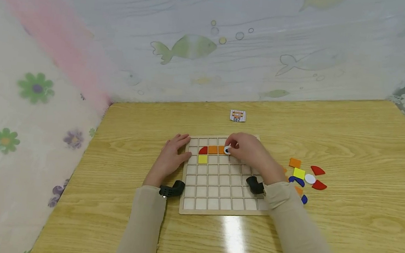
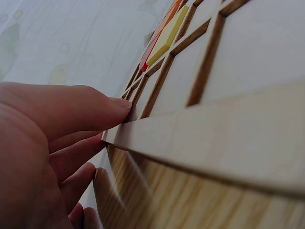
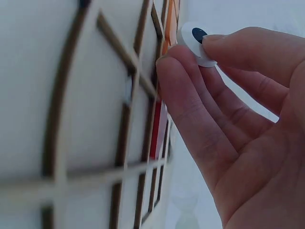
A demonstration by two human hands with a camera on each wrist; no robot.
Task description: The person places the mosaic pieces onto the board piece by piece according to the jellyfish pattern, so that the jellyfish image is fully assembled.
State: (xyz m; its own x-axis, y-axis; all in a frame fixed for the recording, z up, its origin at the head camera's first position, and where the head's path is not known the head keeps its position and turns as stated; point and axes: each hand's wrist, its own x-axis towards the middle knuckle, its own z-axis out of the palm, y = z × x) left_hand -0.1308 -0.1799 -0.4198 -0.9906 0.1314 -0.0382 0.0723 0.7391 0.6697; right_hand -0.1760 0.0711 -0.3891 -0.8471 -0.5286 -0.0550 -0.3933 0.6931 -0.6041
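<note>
A wooden grid board (image 1: 188, 211) lies in front of me. In its upper left cells sit a red quarter-round piece (image 1: 203, 150), an orange square (image 1: 213, 149) and, below the red one, a yellow square (image 1: 203, 159). My right hand (image 1: 249, 150) pinches a white round piece with a black dot (image 3: 191, 42) between thumb and fingers, just over the upper row, beside another orange piece (image 1: 221, 149). Along the board's left edge rests my left hand (image 1: 172, 156); its thumb (image 2: 112, 107) touches the rim and its fingers look fairly straight.
Right of the board lie loose pieces: red quarter-rounds (image 1: 319, 185), a yellow square (image 1: 299, 173), a white disc (image 1: 310, 179), an orange square (image 1: 295, 162) and blue half-rounds (image 1: 299, 182). The right forearm partly hides this pile. A small picture card (image 1: 237, 116) lies behind the board.
</note>
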